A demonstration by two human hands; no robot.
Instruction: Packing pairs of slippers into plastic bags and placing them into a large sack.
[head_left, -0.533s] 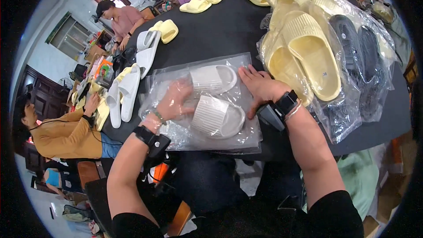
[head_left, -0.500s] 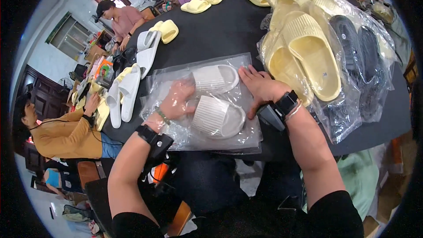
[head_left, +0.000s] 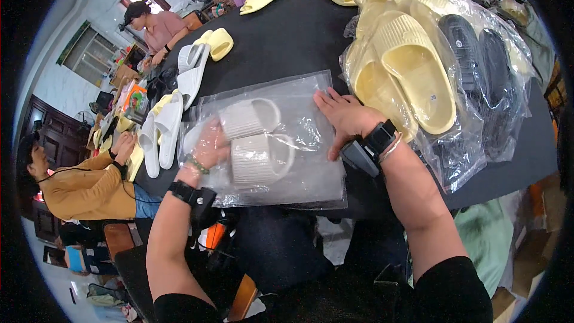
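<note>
A pair of white ribbed slide slippers (head_left: pixel 260 160) lies side by side within a clear plastic bag (head_left: pixel 314 188) on the black table. Film covers my left hand (head_left: pixel 211 145), which is at the slippers' left ends with its fingers curled against them; motion and shiny plastic blur the fingertips. My right hand (head_left: pixel 345 121) rests with fingers and thumb spread at the bag's right edge, touching the plastic and holding nothing. More clear bags seem to lie flat beneath this one.
Bagged yellow slippers (head_left: pixel 418 75) and bagged black slippers (head_left: pixel 469 54) are heaped to the right. Unbagged white slippers (head_left: pixel 169 121) and yellow slippers (head_left: pixel 221 44) line the table's left side. Co-workers sit along the left and far edges, one in a tan jacket (head_left: pixel 89 188).
Inside the bag, the white slippers have slid left, and my left hand has moved left with them. My right hand stays spread at the bag's right edge.
</note>
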